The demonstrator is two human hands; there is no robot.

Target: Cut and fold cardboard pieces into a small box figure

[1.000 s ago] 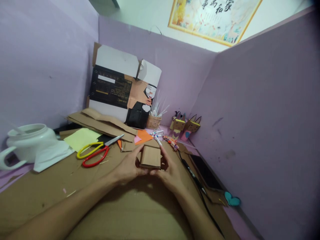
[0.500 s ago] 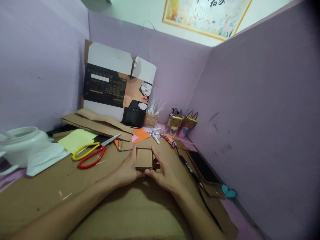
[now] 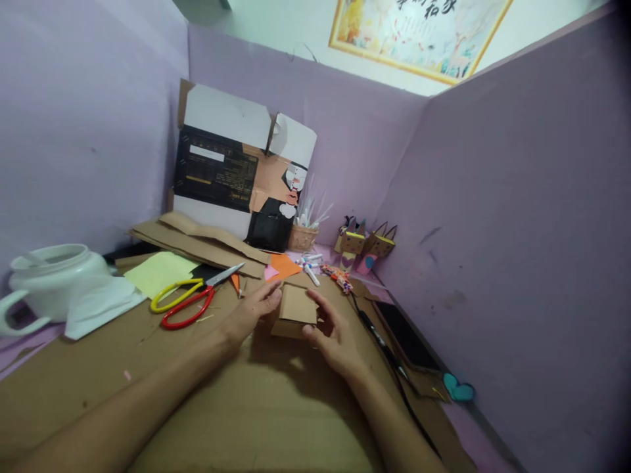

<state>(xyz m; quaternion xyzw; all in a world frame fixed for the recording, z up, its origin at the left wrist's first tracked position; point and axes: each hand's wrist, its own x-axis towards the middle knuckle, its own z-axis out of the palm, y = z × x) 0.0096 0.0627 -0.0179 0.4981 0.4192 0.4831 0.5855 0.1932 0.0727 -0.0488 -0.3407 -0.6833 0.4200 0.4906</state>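
Note:
A small brown cardboard box (image 3: 298,306) sits in front of me, tilted, with its flat top facing me. My right hand (image 3: 336,335) grips its right side, thumb at the near corner and fingers along the far right edge. On the other side my left hand (image 3: 252,310) is open beside the box, its fingers stretched toward the far left corner; whether the fingertips touch it I cannot tell. Scissors (image 3: 211,284) with one yellow and one red handle lie open to the left of my left hand.
A large cardboard sheet (image 3: 207,407) covers the tabletop. At left stand a white pot (image 3: 59,282) and yellow paper (image 3: 160,272). Behind are cardboard strips (image 3: 207,243), a flattened box (image 3: 221,164) and a basket (image 3: 303,238). A phone (image 3: 407,335) and black cable (image 3: 414,420) lie right.
My left hand has come off the box's left side and its fingers have opened. The box has tipped, showing more of its near side, while my right hand keeps hold.

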